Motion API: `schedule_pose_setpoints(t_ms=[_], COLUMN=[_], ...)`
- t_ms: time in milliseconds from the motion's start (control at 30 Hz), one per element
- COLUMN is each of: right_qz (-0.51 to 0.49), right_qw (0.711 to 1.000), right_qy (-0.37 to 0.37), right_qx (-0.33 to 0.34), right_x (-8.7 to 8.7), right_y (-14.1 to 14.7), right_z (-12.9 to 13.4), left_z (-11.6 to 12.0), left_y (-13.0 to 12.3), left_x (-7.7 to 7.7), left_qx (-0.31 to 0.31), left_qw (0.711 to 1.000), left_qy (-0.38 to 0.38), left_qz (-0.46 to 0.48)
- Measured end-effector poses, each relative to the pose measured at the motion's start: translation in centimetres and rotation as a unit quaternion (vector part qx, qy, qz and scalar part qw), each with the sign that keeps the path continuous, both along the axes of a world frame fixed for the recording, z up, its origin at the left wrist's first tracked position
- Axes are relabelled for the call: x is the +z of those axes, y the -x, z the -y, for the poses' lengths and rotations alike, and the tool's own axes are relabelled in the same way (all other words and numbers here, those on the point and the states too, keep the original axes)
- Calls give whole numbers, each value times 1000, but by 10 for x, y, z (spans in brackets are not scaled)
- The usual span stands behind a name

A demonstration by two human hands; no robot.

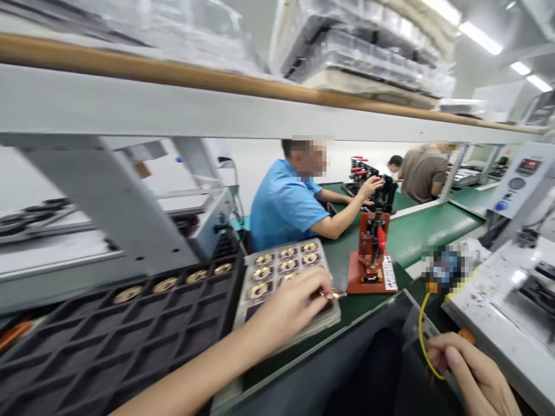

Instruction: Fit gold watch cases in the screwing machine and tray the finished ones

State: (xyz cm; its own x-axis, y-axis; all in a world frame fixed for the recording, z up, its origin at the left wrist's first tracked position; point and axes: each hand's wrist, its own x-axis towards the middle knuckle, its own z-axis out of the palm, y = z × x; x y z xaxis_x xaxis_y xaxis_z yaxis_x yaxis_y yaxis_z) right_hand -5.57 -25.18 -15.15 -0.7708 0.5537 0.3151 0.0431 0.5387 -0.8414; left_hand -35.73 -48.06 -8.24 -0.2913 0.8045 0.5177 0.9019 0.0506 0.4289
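Pinching one shiny piece [333,294] in the left hand's [299,300] fingers, just left of the red clamp [370,248]; curling the right hand's [479,372] near one yellow cord [420,323], right of it, can't tell if gripping. Looks partway: counting four gold rings [165,285] in one partly filled black tray [170,334], farther left, at least eight in one clear tray [243,294] between.

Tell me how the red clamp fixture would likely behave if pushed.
The red clamp fixture looks stiff and fairly heavy for its size, given its slab-like base and sturdy upright. That wide base suggests sliding before tipping, unless pushed high up.
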Motion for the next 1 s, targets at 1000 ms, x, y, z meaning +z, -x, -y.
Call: schedule_pose_setpoints(t_ms=[1000], right_qz=[-52], right_qw=[874], right_qy=[-47], right_qx=[-480], right_x=[51], right_y=[-230], right_z=[-49], left_z=[-409], left_y=[-287], left_x=[43], left_qx=[-458], left_qw=[886], left_qy=[73], left_qz=[-33])
